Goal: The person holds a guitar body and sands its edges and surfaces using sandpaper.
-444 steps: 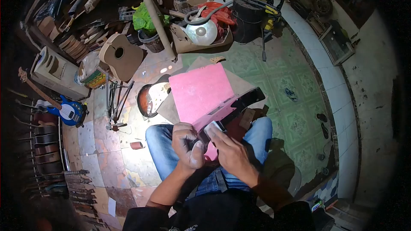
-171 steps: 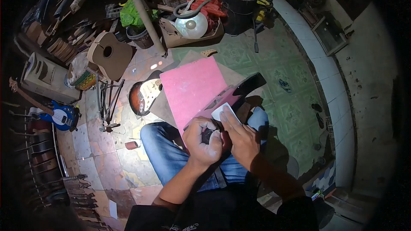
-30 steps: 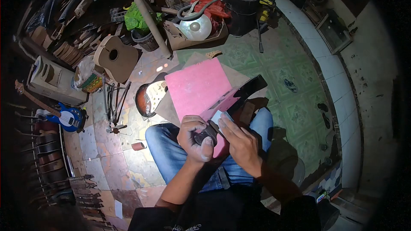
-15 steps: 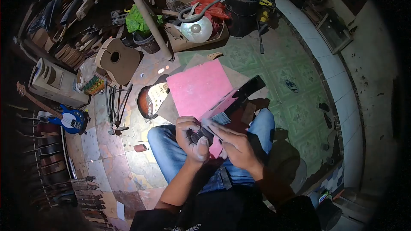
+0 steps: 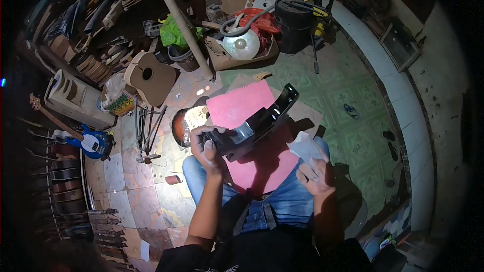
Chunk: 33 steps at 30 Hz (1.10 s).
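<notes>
My left hand is closed on one end of a glossy black guitar body, seen nearly edge-on and tilted up to the right. A pale, dull patch shows on its side near the fingers. Off to the right and apart from it, my right hand grips a greyish-white piece of sandpaper, its fingers curled around the lower part. Beneath the guitar body lies a pink sheet, which reaches down between my knees; the body's shadow falls across it.
Left of the pink sheet lies a sunburst guitar body. An unfinished acoustic guitar body, a metal stand and a blue bass guitar are farther left. A box with a white globe and a black bucket stand ahead.
My hands have moved apart. My right hand has drawn away to the right with the sandpaper, and the guitar body has turned so its dark edge shows more.
</notes>
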Tool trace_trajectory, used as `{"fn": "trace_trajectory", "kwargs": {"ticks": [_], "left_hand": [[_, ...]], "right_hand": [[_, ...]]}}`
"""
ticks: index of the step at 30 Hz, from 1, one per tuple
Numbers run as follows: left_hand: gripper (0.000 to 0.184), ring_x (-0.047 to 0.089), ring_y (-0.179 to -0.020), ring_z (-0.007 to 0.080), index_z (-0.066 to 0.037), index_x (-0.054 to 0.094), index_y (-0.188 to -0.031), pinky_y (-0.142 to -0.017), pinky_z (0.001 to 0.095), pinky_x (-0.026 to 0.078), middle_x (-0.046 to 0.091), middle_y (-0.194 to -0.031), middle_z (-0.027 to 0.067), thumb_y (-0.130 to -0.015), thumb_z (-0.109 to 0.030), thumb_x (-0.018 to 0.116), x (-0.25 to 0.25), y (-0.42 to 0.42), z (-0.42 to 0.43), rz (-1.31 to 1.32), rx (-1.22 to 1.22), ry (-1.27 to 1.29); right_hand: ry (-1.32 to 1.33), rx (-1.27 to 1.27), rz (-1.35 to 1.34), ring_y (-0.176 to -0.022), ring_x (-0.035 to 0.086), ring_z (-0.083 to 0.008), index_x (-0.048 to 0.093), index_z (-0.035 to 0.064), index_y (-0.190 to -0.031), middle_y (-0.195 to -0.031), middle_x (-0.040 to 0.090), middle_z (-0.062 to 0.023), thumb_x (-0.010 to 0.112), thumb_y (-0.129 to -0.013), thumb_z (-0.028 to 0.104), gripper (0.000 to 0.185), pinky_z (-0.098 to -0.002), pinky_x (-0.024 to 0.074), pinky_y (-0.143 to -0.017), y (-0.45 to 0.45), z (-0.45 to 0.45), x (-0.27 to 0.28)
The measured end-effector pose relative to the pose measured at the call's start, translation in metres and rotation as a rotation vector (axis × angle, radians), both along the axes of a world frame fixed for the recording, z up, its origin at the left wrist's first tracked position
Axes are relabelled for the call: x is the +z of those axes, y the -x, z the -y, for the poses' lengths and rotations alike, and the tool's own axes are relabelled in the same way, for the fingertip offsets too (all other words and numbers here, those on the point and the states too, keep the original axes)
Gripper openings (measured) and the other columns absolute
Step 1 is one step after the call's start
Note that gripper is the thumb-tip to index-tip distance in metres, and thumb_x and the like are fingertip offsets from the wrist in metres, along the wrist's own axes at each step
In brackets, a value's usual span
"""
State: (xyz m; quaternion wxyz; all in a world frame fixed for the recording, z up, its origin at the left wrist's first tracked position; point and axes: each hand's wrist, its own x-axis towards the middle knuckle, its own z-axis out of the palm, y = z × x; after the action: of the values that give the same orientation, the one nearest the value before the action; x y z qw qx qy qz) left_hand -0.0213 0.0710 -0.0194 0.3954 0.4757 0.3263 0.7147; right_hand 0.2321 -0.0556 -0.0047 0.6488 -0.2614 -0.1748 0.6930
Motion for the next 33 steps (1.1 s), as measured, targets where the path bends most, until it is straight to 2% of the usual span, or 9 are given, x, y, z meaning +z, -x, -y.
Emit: {"fn": "trace_trajectory", "kwargs": {"ticks": [3,6,11,13,15,17,24,28,33], "left_hand": [[0.052,0.067,-0.090,0.0233,-0.001,0.051,-0.114,-0.087,0.0365,0.056,0.068,-0.097,0.0150,-0.086,-0.035,0.080,-0.010,-0.001,-0.014,-0.023,0.063,-0.085],[0.068,0.060,-0.104,0.0210,0.001,0.046,-0.133,-0.095,0.0334,0.051,0.055,-0.123,0.0113,-0.078,-0.005,0.086,-0.011,-0.019,-0.013,-0.331,0.414,0.161],[0.084,0.051,-0.123,0.0224,0.000,0.037,-0.144,-0.109,0.0363,0.042,0.047,-0.134,0.0137,-0.078,-0.007,0.086,-0.024,-0.038,-0.016,-0.317,0.563,0.163],[0.086,0.056,-0.118,0.0231,-0.001,0.036,-0.145,-0.106,0.0381,0.045,0.053,-0.130,0.0140,-0.076,-0.005,0.087,-0.018,-0.038,-0.013,-0.308,0.426,0.191],[0.072,0.063,-0.109,0.0239,-0.002,0.044,-0.138,-0.101,0.0389,0.049,0.062,-0.120,0.0132,-0.077,-0.002,0.083,-0.009,-0.027,-0.016,-0.175,0.253,0.243],[0.046,0.067,-0.098,0.0209,-0.001,0.052,-0.119,-0.092,0.0344,0.054,0.067,-0.104,0.0098,-0.080,0.000,0.076,0.000,-0.011,-0.021,-0.145,-0.016,0.152],[0.031,0.068,-0.094,0.0180,-0.002,0.059,-0.103,-0.086,0.0301,0.053,0.069,-0.098,0.0096,-0.073,0.002,0.069,0.015,0.029,-0.048,-0.257,-0.579,0.029],[0.023,0.060,-0.078,0.0108,-0.004,0.058,-0.095,-0.075,0.0262,0.050,0.061,-0.085,0.0016,-0.076,0.002,0.071,0.021,0.009,-0.035,-0.246,-0.316,0.114],[0.025,0.056,-0.078,0.0085,-0.006,0.056,-0.098,-0.073,0.0256,0.048,0.061,-0.089,0.0011,-0.083,0.000,0.075,0.036,-0.024,0.003,-0.215,0.041,0.218]], "right_hand": [[0.037,-0.051,0.047,-0.047,0.040,-0.0070,0.039,-0.0055,-0.153,-0.090,0.064,-0.0062,0.052,-0.095,0.008,0.061,-0.0347,0.0513,-0.058,-0.005,0.020,-0.007],[0.137,-0.074,0.125,-0.049,0.041,-0.0068,0.043,-0.0053,-0.151,-0.109,0.070,-0.0109,0.051,-0.096,0.009,0.057,-0.0352,0.0531,-0.060,-0.008,0.036,-0.019],[0.177,-0.047,0.091,-0.047,0.040,-0.0061,0.042,-0.0013,-0.152,-0.119,0.070,-0.0117,0.057,-0.096,0.016,0.060,-0.0331,0.0525,-0.057,0.001,0.043,-0.031],[0.209,-0.003,0.033,-0.047,0.040,-0.0059,0.042,-0.0006,-0.152,-0.119,0.069,-0.0097,0.058,-0.098,0.021,0.061,-0.0331,0.0524,-0.058,0.010,0.042,-0.024],[0.195,0.002,0.042,-0.049,0.041,-0.0072,0.042,-0.0001,-0.152,-0.121,0.069,-0.0078,0.059,-0.099,0.027,0.062,-0.0332,0.0516,-0.055,0.011,0.043,-0.030],[0.193,0.054,0.029,-0.062,0.054,-0.0117,0.043,0.0003,-0.152,-0.121,0.068,-0.0082,0.060,-0.099,0.031,0.063,-0.0353,0.0541,-0.063,0.012,0.044,-0.034],[0.196,0.018,0.016,-0.095,0.066,-0.0232,0.053,-0.0018,-0.139,-0.112,0.068,-0.0122,0.060,-0.101,0.032,0.052,-0.0394,0.0521,-0.086,0.021,0.038,-0.034],[0.175,0.112,-0.002,-0.093,0.066,-0.0237,0.053,-0.0027,-0.139,-0.111,0.067,-0.0139,0.059,-0.099,0.025,0.049,-0.0402,0.0524,-0.085,0.018,0.047,-0.046],[0.139,0.197,-0.081,-0.091,0.066,-0.0225,0.053,-0.0045,-0.139,-0.117,0.067,-0.0165,0.062,-0.094,0.011,0.049,-0.0388,0.0534,-0.087,0.020,0.047,-0.044]]}}
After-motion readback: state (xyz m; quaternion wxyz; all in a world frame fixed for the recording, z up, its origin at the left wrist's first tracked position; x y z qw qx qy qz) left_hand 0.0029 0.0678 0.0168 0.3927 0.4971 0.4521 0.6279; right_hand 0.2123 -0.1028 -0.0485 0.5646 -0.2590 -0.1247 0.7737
